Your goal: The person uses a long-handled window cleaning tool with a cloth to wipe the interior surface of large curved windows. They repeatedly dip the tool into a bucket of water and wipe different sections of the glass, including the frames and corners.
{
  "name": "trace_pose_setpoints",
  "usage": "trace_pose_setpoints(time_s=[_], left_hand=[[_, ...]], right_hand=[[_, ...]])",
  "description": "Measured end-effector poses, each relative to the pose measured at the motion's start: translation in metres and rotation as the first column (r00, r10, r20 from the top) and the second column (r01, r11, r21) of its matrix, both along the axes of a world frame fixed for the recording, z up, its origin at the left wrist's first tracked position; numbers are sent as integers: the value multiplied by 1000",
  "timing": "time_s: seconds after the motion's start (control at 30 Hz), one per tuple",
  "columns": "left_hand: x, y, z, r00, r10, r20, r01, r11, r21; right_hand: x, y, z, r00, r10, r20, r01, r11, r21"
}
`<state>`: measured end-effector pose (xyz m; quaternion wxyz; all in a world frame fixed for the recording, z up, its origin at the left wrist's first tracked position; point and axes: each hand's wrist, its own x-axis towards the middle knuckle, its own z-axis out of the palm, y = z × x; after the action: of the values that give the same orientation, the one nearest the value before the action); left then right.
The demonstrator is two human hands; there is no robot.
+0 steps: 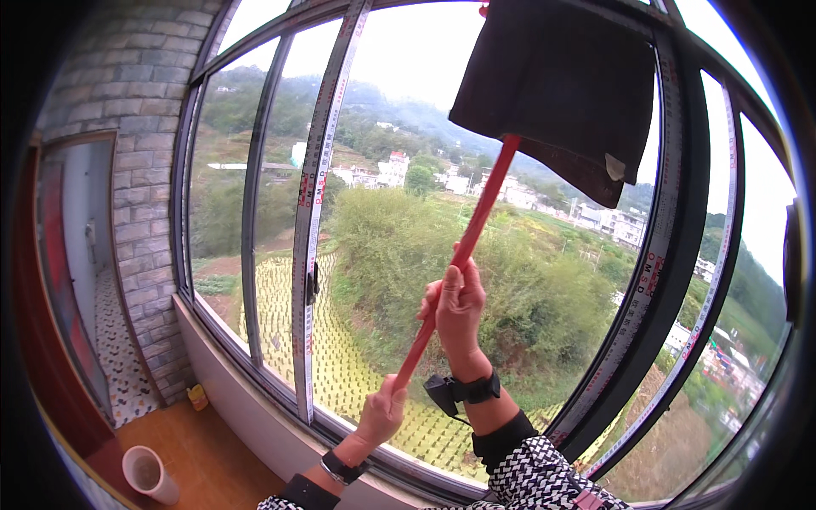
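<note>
A red pole (482, 213) slants up across the window, and both my hands grip it. My left hand (382, 411) is closed around its lower end. Higher up, near the middle of the pole, my right hand (454, 306) holds it with the fingers wrapped round. A dark cloth (554, 83) hangs at the pole's upper end, in front of the top of the window; a small pale patch shows near its lower right corner. How the cloth is joined to the pole is hidden. Each wrist bears a black strap, and a small black device sits on the right one.
Dark-framed sliding windows (307, 210) with printed protective tape and a black latch (312, 284) curve around. Below them runs a low wall with a sill (248, 382). A white bucket (150, 475) and a small yellow item (197, 397) stand on the orange floor, near a doorway at the left.
</note>
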<state>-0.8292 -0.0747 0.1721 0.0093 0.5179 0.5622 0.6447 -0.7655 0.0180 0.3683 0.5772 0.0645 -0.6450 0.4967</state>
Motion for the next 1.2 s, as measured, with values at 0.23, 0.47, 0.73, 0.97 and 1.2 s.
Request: trace_pose_setpoints(time_s=[0.23,0.47,0.73,0.97,1.2], left_hand=[[-7,-43,-173,984,-24,177,53,985,-166],[14,-116,-287,956,111,272,-31,959,-281],[-76,-39,-61,951,-124,283,122,992,22],[-98,-35,-30,901,-287,326,266,958,108],[-13,-95,-240,923,-138,358,176,981,-75]], right_hand=[[-13,-21,-151,863,241,444,-224,970,-91],[8,-70,-263,583,587,562,-465,808,-362],[-96,-22,-34,921,122,370,-153,987,55],[-125,-21,-6,955,74,289,-118,983,138],[-40,-43,-228,522,572,633,-493,807,-323]])
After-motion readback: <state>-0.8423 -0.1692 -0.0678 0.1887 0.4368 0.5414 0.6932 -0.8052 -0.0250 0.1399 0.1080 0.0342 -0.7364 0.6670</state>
